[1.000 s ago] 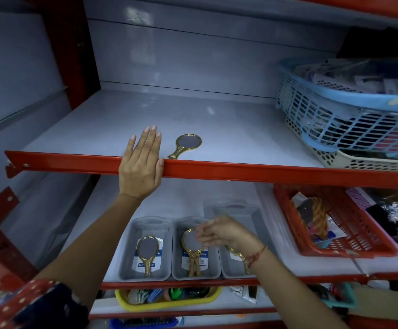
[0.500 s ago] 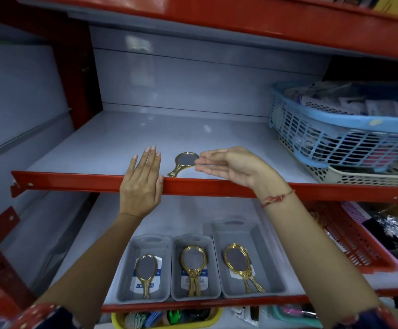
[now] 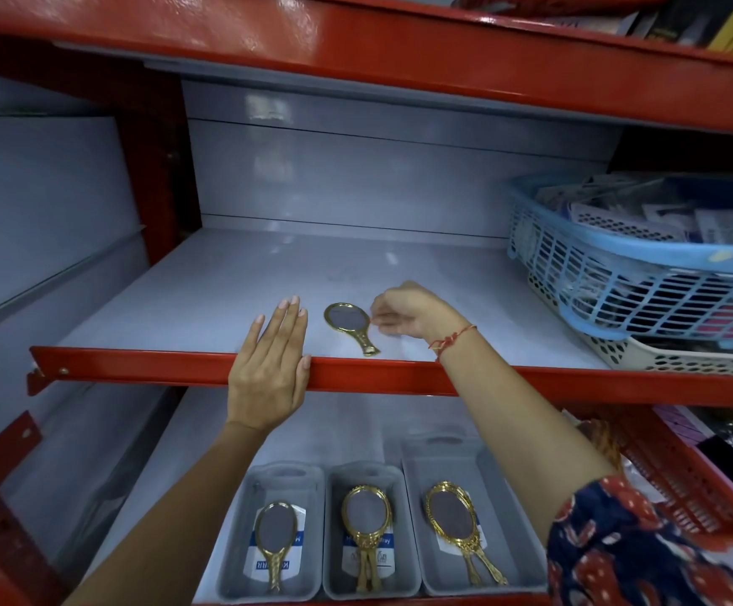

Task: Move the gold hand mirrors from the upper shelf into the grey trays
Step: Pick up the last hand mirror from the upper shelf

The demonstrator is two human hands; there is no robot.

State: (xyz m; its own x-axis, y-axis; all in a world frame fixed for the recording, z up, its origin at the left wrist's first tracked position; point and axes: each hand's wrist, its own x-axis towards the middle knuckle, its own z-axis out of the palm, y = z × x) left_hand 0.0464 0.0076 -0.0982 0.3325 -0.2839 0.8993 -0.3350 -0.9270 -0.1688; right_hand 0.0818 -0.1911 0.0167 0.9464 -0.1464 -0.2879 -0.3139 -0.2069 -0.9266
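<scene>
One small gold hand mirror (image 3: 350, 324) lies flat on the upper shelf (image 3: 233, 295), its handle pointing to the red front rail. My right hand (image 3: 404, 310) rests just right of the mirror's head, fingers curled and touching or nearly touching its rim; it has no hold on it. Spread flat, my left hand (image 3: 270, 369) lies over the rail to the mirror's left. On the lower shelf stand three grey trays: the left tray (image 3: 264, 483) holds one gold mirror (image 3: 274, 542), the middle tray (image 3: 334, 487) holds stacked mirrors (image 3: 365, 529), the right tray (image 3: 487, 474) holds mirrors (image 3: 456, 524).
A blue lattice basket (image 3: 618, 282) full of packets sits on a cream perforated basket (image 3: 679, 358) at the upper shelf's right. A red basket (image 3: 679, 487) stands right of the trays. Another red shelf (image 3: 356, 41) hangs overhead.
My right hand left the trays, rose to the upper shelf and reached the mirror's head. The mirror has turned, its handle swinging from left to right. The left hand stayed on the rail.
</scene>
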